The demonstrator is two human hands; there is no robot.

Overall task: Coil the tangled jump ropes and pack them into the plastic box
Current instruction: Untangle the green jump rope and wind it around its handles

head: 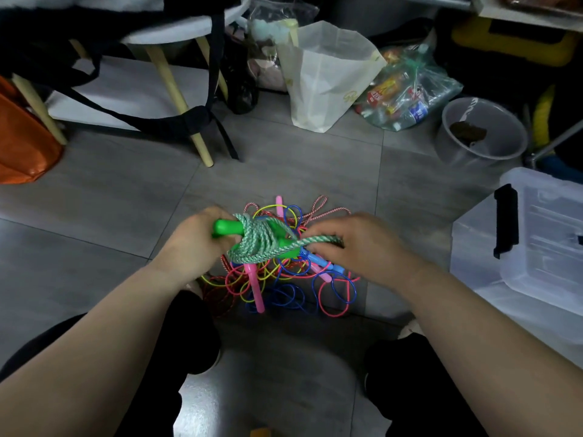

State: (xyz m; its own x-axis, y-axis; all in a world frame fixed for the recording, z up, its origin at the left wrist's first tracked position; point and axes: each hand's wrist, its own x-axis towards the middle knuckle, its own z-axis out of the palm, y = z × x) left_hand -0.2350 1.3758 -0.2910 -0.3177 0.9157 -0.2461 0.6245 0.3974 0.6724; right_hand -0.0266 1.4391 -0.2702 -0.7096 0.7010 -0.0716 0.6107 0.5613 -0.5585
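Rope point(259, 247), green and braided, sits wound round its green handle point(225, 229), which my left hand point(192, 244) grips with curled fingers. My right hand point(362, 247) pinches the loose strand running out of that coil. Below both sets of fingers the tangled jump ropes point(284, 288) lie on the floor point(284, 171); the plastic box point(542, 247) stands well right of my right hand.

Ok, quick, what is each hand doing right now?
Left hand: gripping the green handle.
Right hand: pinching the free strand of the green rope.
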